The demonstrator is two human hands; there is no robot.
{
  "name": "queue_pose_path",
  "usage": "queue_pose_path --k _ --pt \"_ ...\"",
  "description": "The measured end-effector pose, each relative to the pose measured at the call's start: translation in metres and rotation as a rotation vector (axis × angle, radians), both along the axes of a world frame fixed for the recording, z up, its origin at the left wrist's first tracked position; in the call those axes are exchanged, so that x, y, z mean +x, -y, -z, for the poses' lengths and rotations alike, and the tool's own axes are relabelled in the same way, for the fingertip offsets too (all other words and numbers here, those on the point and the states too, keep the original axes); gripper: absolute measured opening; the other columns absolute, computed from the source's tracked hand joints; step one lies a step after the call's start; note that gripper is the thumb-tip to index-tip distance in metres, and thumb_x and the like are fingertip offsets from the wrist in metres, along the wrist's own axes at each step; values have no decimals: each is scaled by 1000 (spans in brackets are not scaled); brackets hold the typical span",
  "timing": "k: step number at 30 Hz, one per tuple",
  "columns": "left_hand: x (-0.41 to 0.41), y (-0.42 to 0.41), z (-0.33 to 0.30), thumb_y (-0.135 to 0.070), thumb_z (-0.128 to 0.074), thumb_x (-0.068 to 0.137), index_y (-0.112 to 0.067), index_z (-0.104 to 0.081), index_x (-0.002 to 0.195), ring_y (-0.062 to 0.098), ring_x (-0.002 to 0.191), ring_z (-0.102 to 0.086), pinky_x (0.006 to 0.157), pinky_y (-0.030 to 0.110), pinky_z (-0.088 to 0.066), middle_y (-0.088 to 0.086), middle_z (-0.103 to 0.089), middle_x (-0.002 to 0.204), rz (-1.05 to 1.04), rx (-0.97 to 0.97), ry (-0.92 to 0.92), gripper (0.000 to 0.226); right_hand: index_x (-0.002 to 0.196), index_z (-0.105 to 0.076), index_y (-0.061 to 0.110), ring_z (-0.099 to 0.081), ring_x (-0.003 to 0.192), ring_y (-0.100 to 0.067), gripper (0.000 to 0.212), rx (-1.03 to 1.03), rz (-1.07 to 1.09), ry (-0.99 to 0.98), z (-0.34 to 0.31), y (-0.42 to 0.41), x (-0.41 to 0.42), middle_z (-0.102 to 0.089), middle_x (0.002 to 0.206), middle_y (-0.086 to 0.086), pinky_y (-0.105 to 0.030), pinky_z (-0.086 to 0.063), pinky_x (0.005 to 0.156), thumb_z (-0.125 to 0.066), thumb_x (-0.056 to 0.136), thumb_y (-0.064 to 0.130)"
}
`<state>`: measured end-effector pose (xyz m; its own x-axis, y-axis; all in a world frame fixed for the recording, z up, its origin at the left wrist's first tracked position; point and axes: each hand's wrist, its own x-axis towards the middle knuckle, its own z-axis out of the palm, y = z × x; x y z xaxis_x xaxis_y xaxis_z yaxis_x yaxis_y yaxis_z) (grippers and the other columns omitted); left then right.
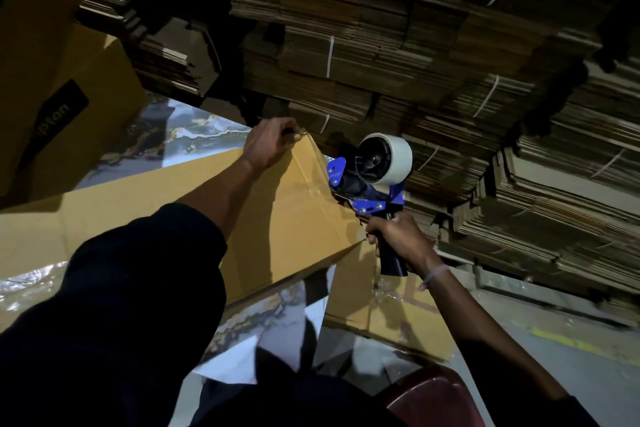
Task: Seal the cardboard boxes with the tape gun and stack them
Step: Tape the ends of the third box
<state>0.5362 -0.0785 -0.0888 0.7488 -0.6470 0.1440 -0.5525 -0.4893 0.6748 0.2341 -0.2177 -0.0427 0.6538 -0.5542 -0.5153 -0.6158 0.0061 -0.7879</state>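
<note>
A long yellow-brown cardboard box (145, 215) lies on its side across the middle of the view. My left hand (270, 142) grips the far top corner of its end face, fingers curled over the edge. My right hand (398, 239) holds the black handle of a blue tape gun (367, 184) with a roll of pale tape on it. The gun's front touches the box's end face (311, 204), where a strip of clear tape runs along the seam.
Another yellow box with a black label (59, 87) stands at the left. A flattened piece of cardboard (384, 312) lies below the tape gun. Tied bundles of flat cardboard (398, 55) form a wall behind. A dark red seat (436, 399) is at the bottom right.
</note>
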Motion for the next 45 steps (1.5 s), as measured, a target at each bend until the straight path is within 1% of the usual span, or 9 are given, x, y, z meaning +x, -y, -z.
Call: queue_pose_path --k 5,9,13,23,29,33,36,40,45 --pt "-5 0 -3 -34 -65 100 -28 -73 116 28 107 -68 79 37 -48 1 -75 115 -12 21 4 19 76 -69 8 -55 52 -25 10 -7 0 37 5 -8 -3 -65 65 -13 -34 -49 55 -67 85 10" --pt "-7 -2 -4 -31 -60 104 -24 -72 122 31 110 -66 78 34 -41 6 -74 120 -18 22 29 23 80 -72 -4 -61 53 -24 31 -84 -6 50 15 -15 -6 -69 64 -11 -31 -51 56 -75 90 24" --pt "-3 -7 -8 -32 -62 102 -26 -73 120 29 111 -67 78 33 -40 3 -75 119 -29 8 5 22 77 -74 9 -63 56 -20 16 -37 26 72 18 -19 3 -67 61 -6 -29 -51 55 -77 89 18" --pt "34 -59 -11 -22 -60 99 -23 -73 115 36 105 -68 80 41 -51 10 -76 110 -114 24 37 21 84 -69 1 -67 61 -26 10 6 -81 32 14 -25 65 -63 64 -14 -34 -52 57 -71 89 9" --pt "37 -73 -20 -12 -52 103 -10 -68 128 41 112 -65 87 40 -48 23 -71 120 -60 102 -7 29 84 -65 6 -58 59 -24 9 30 -94 27 13 -26 69 -60 67 -13 -32 -47 54 -70 91 9" --pt "20 -69 -35 -9 -50 104 -4 -58 139 36 124 -58 100 40 -46 21 -63 134 -79 -29 99 36 84 -65 8 -55 55 -21 10 46 -88 19 14 -26 70 -59 67 -11 -33 -44 56 -70 91 11" --pt "15 -53 -44 -14 -56 103 -13 -68 124 29 115 -61 93 39 -48 10 -67 124 90 -53 160 24 85 -67 6 -54 53 -20 8 28 -90 18 12 -26 70 -61 67 -11 -31 -45 53 -69 92 10" --pt "7 -29 -51 -20 -63 100 -18 -72 116 25 108 -63 81 34 -45 5 -68 118 290 147 161 18 88 -68 6 -55 53 -20 6 25 -95 21 12 -26 70 -62 67 -11 -32 -46 53 -69 92 10" --pt "9 -16 -40 -19 -71 94 -17 -73 113 30 106 -66 76 31 -40 9 -72 114 324 322 166 20 89 -68 5 -54 50 -17 4 40 -87 30 9 -27 69 -61 68 -11 -28 -47 50 -68 93 6"
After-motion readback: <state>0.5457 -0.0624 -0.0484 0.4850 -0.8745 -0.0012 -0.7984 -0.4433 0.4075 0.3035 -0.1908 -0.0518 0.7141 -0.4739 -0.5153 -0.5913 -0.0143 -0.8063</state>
